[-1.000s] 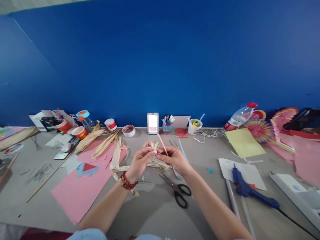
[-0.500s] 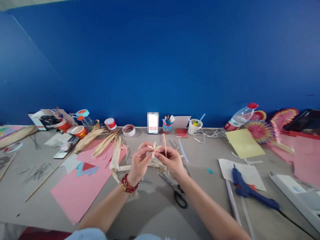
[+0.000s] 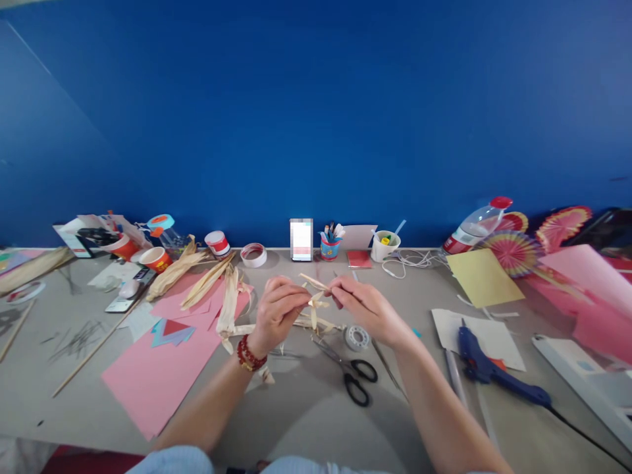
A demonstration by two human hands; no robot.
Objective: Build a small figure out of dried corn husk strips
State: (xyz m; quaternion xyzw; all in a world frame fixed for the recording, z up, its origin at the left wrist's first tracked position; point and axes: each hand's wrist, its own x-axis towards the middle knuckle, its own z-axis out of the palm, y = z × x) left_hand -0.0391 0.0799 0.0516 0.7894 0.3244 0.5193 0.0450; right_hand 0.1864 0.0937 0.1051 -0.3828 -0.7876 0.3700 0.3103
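Note:
In the middle of the head view, my left hand (image 3: 281, 313) pinches a small flower (image 3: 315, 311) of pale dried husk petals, which now points downward. Close beside it, my right hand (image 3: 368, 306) has its fingers closed on a husk strip (image 3: 315, 283) that reaches left over the flower. Under the hands lie loose husk pieces (image 3: 237, 330) and scissors (image 3: 358, 382) with black handles. A roll of clear tape (image 3: 356, 338) sits just below my right hand.
Pink paper (image 3: 153, 375) and dried husks (image 3: 172, 280) lie on the left. A phone (image 3: 301, 240) stands against the blue wall, with a pen cup (image 3: 330, 247) beside it. On the right are a blue glue gun (image 3: 494, 368), a tilted bottle (image 3: 476, 227) and a power strip (image 3: 582, 382).
The flower has tipped from facing up to pointing down. The strip in my right hand has swung from upright to leaning left. My right hand moved right, uncovering the tape roll and scissor handles.

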